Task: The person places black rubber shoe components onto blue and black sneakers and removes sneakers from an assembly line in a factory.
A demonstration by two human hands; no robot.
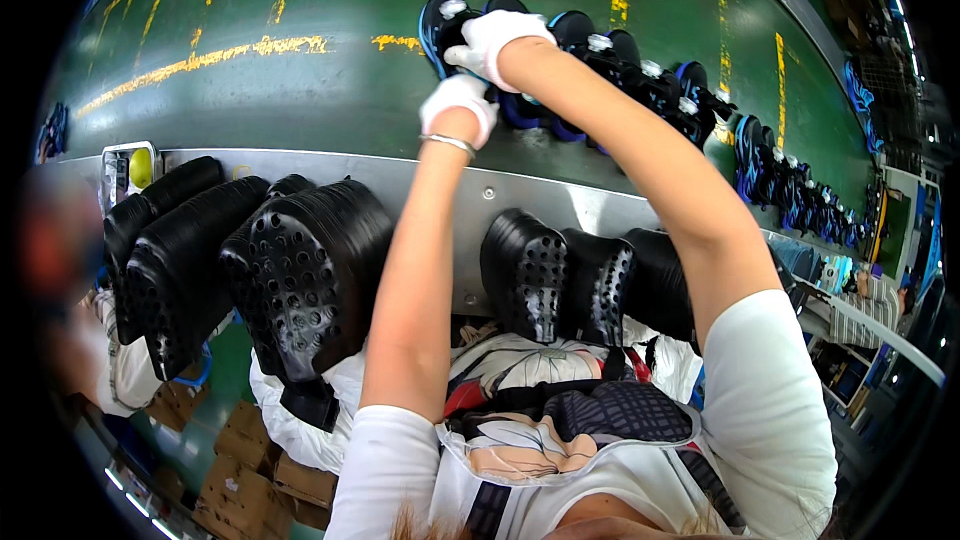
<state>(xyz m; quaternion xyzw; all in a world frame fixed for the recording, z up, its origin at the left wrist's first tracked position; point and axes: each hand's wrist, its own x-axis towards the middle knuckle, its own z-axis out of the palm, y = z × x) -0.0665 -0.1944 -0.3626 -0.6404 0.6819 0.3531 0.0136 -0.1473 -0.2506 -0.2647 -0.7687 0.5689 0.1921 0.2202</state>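
On the green surface at the far edge of my reach lies a black shoe [432,22] with a bright blue sole edge and a white piece on top. My right hand [493,43], in a white glove, is closed over its side; some fingers are hidden. Also gloved in white, my left hand [461,106] is closed at the shoe's near end, its fingertips out of sight. Beside my right hand runs a row of similar black shoes [572,30], partly covered by my right forearm.
A metal ledge [488,180] borders the green belt-like surface [260,90]. Stacks of nested black sole-shaped pieces [300,270] stand on the near left, with more black stacks [535,270] at centre. Farther right are more blue-black shoes [790,180]. Cardboard boxes [240,440] sit below.
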